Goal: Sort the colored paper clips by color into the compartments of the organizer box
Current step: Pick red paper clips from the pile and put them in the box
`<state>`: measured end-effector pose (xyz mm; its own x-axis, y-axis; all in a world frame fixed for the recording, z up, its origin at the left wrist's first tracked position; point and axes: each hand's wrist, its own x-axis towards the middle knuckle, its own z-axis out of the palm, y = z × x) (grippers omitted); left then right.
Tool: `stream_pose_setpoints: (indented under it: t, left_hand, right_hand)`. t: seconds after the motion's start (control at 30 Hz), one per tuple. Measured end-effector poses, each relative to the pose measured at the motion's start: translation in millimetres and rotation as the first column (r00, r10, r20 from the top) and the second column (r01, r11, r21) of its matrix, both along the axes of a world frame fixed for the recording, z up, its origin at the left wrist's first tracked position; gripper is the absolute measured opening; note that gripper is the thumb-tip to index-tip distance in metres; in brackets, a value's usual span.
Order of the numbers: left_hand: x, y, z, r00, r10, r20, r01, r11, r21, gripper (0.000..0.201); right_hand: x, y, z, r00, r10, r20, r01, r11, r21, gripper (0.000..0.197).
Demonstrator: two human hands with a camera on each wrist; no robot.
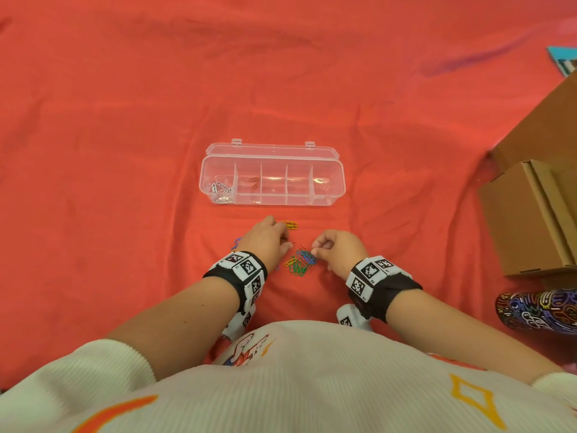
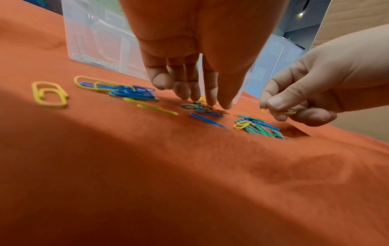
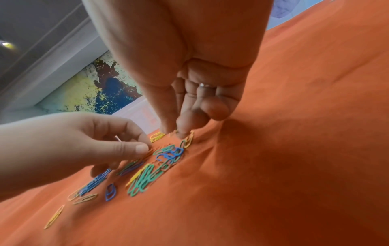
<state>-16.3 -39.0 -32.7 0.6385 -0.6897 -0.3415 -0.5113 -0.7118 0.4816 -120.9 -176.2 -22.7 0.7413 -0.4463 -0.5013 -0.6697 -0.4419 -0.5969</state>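
Observation:
The clear organizer box [image 1: 338,187] lies open on the red cloth, with white clips [image 1: 220,191] in its leftmost compartment and a few red ones [image 1: 254,180] in the second. A mixed pile of green, blue and yellow clips [image 1: 300,261] sits in front of it. My left hand [image 1: 285,242] reaches down at the pile's left edge, thumb and forefinger pinching a red-orange clip [image 3: 148,151]. My right hand [image 1: 315,250] hovers at the pile's right edge and pinches a yellow clip [image 2: 281,111]. More yellow clips [image 1: 290,225] lie just beyond my left hand.
Blue and yellow clips [image 2: 126,92] are scattered left of my left hand. Open cardboard boxes [image 1: 530,214] stand at the right edge, with a patterned dark cylinder [image 1: 537,310] nearer me. The red cloth [image 1: 125,151] covers the whole surface.

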Motion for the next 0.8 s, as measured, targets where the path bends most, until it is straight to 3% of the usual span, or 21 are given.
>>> stream_pose_setpoints:
  t: [0.13,0.27,0.53,0.67,0.8]
  left_hand:
    - [-0.1,-4.4,-2.4,0.997,0.018,-0.069,-0.019,1.000,-0.009,0.019]
    - [-1.6,-3.2,-3.3,0.992,0.054,-0.117,-0.058,0.998,-0.024,0.012]
    - [-5.1,13.2,0.8,1.000,-0.002,0.005,0.002,0.996,0.089,0.018]
    - [0.3,24.4,3.6,1.000,-0.021,0.017,0.018,0.990,0.137,0.020]
    - [6.3,39.2,5.0,0.994,0.071,-0.081,-0.071,0.997,0.007,0.015]
  right_hand:
    - [-2.2,-2.5,-2.2,0.998,0.051,-0.032,-0.050,0.998,0.044,0.014]
    - [3.4,-1.8,-5.3,0.998,0.049,-0.034,-0.052,0.997,-0.060,0.011]
    - [22.1,12.6,-13.0,1.000,-0.005,-0.005,0.005,0.994,-0.106,0.006]
    - [28.1,19.4,-8.7,0.991,0.066,-0.120,-0.080,0.991,-0.109,0.023]
    - [32.8,23.0,-4.3,0.982,0.111,-0.154,-0.126,0.988,-0.094,0.035]
